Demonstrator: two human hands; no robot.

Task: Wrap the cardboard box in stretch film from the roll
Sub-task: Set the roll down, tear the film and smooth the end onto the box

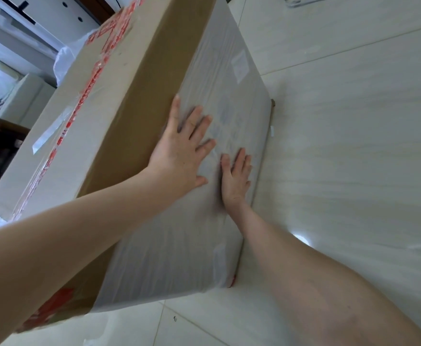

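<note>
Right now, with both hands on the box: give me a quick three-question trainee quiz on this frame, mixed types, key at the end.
1. True or false: the right hand holds the film roll.
2. What does the cardboard box rest on? A) tiled floor B) workbench C) pallet
3. Fill in: the left hand lies flat, fingers straight, on the face covered with ____.
Key: 1 false, it presses flat on the stretch film and no roll is in view; 2 A; 3 stretch film.
</note>
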